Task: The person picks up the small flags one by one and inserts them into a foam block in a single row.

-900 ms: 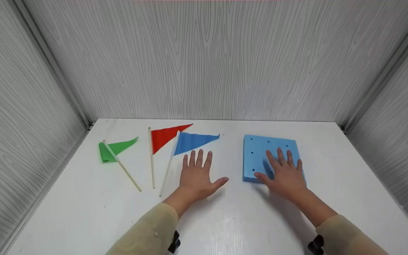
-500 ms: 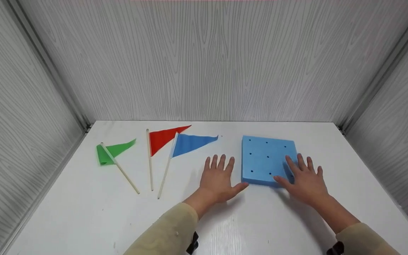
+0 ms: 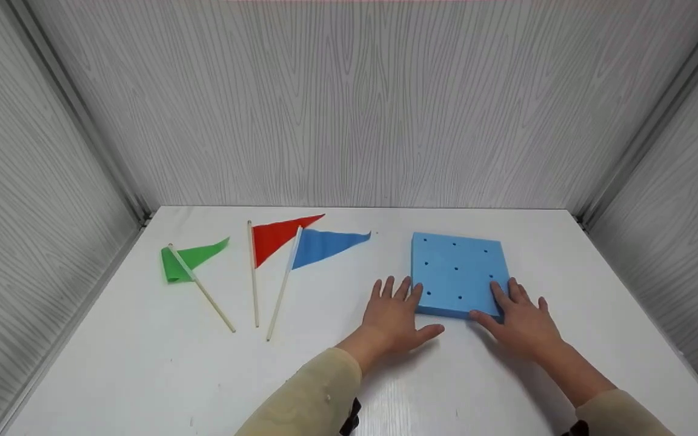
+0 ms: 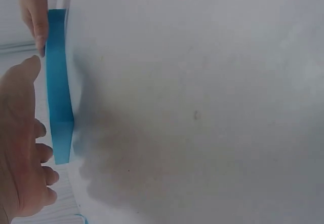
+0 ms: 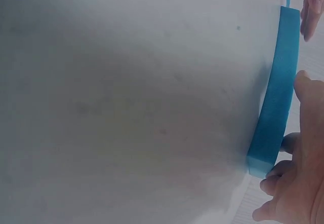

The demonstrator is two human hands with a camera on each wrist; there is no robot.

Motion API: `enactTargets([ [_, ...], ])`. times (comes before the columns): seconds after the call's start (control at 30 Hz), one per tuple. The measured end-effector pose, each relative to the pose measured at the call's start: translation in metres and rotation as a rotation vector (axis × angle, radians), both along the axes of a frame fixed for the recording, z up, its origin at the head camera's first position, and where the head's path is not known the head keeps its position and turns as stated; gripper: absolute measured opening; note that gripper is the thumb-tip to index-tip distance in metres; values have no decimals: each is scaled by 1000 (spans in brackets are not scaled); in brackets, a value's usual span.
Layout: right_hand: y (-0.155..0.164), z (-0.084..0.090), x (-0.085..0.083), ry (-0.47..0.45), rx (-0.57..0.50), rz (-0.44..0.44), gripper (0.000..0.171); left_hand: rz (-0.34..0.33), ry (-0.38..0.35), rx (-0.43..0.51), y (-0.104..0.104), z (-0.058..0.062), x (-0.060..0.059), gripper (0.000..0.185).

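Your two hands are placed at the near corners of the blue foam block (image 3: 457, 275), which lies flat on the white tabletop (image 3: 143, 375), right of the middle. Your left hand (image 3: 396, 318) rests with straight, relaxed fingers at the near left corner, the fingertips touching the left side of the block, and your right hand (image 3: 521, 321) lies the same way at the near right corner, with some fingertips on the top face. Neither hand grips anything. The top of the block shows a grid of small holes. To the left, well apart from the block, three flags lie on the tabletop: the green flag (image 3: 188, 261), the red flag (image 3: 276, 236) and the blue flag (image 3: 322, 245), whose stick crosses the cloth of the red one. I judge that you are now at the step of setting the block in its position. The next move probably calls for a hand to leave the block and pinch one thin stick, and this needs care because the sticks lie close together.
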State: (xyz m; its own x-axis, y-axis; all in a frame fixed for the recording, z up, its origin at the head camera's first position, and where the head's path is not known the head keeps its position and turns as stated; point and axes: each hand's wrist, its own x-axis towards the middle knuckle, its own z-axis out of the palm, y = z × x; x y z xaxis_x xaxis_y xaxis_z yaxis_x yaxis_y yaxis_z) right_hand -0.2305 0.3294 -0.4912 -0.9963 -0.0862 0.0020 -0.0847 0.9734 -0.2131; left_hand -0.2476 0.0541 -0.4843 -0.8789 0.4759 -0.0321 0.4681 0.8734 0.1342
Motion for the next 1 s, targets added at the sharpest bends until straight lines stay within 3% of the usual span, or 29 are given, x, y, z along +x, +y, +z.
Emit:
enactTargets([
  [0.53, -18, 0, -1, -7, -63, 12, 107, 3, -35, 23, -14, 6, 4, 95],
  [1.0, -58, -2, 2, 43, -33, 77, 99, 22, -23, 10, -61, 6, 12, 90],
])
